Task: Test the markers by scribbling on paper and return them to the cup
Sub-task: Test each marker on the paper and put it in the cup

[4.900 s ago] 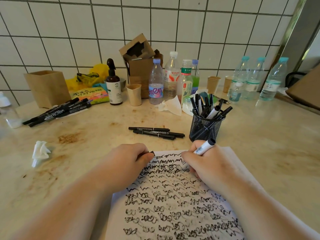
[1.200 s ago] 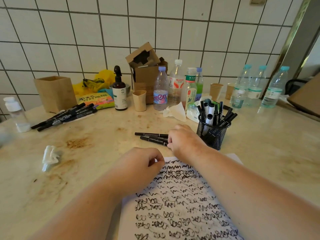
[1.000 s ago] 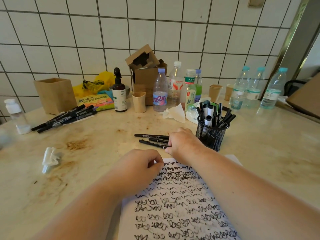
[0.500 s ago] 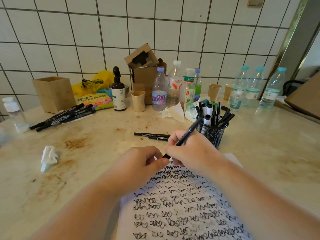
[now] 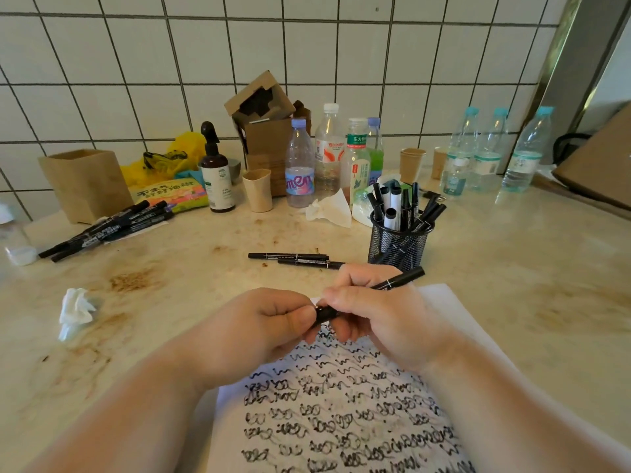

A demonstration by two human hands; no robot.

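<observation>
A thin black marker point(image 5: 399, 280) is held across both hands above the top of the scribbled white paper point(image 5: 341, 421). My right hand point(image 5: 379, 315) grips its barrel, and the free end points up right toward the black mesh cup point(image 5: 397, 245). My left hand point(image 5: 259, 332) pinches the near end, where the cap sits. The cup holds several black and white markers. Two loose black markers point(image 5: 293, 259) lie on the counter just behind my hands. Whether the cap is off I cannot tell.
A pile of black markers point(image 5: 106, 228) lies at the left by a brown box point(image 5: 85, 182). Bottles point(image 5: 327, 155), paper cups point(image 5: 257, 189) and a spray bottle point(image 5: 215, 175) line the tiled wall. A crumpled tissue point(image 5: 73, 312) lies left of my arm.
My right hand picked one marker from the loose ones on the counter and brought it over the paper. My left hand has closed on its near end.
</observation>
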